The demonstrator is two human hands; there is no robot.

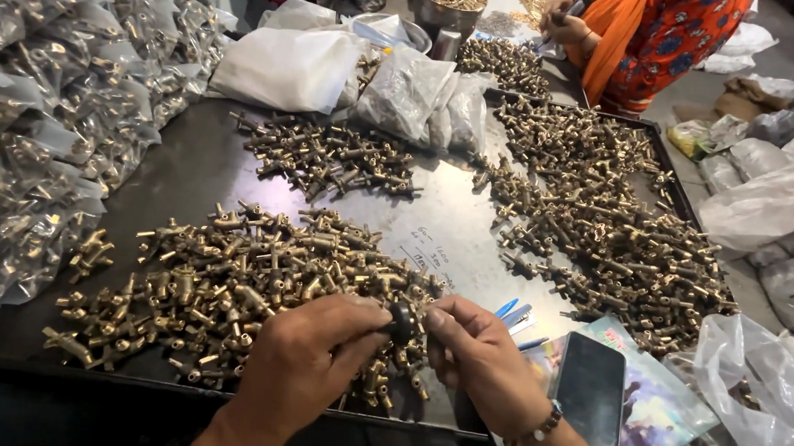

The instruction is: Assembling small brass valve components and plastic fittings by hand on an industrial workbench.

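While we are working at the near edge of the dark metal table point(196, 168), we are holding a small black knob point(401, 322) between both hands. Our left hand point(309, 361) is pinching the knob from the left with thumb and fingers closed on it. Our right hand point(476, 358) is gripping the same knob from the right, fingertips curled around it; a beaded bracelet point(539, 428) is sitting on that wrist.

Directly behind our hands, a heap of brass fittings point(228, 279) is lying on the table, and the knob is hovering just above its near edge. A second, smaller heap point(329, 155) is lying farther back, and a long third heap point(591, 212) is running along the right side.

Clear bags of packed fittings point(58, 106) are stacked high on the left. White and clear plastic bags point(367, 72) are lying at the far end of the table. A dark phone point(590, 397) is resting on a colourful printed sheet point(663, 417) just beside our right hand, and blue pens point(513, 311) are lying near it. Another person in an orange garment point(650, 38) is working at the far right corner, well apart from us.
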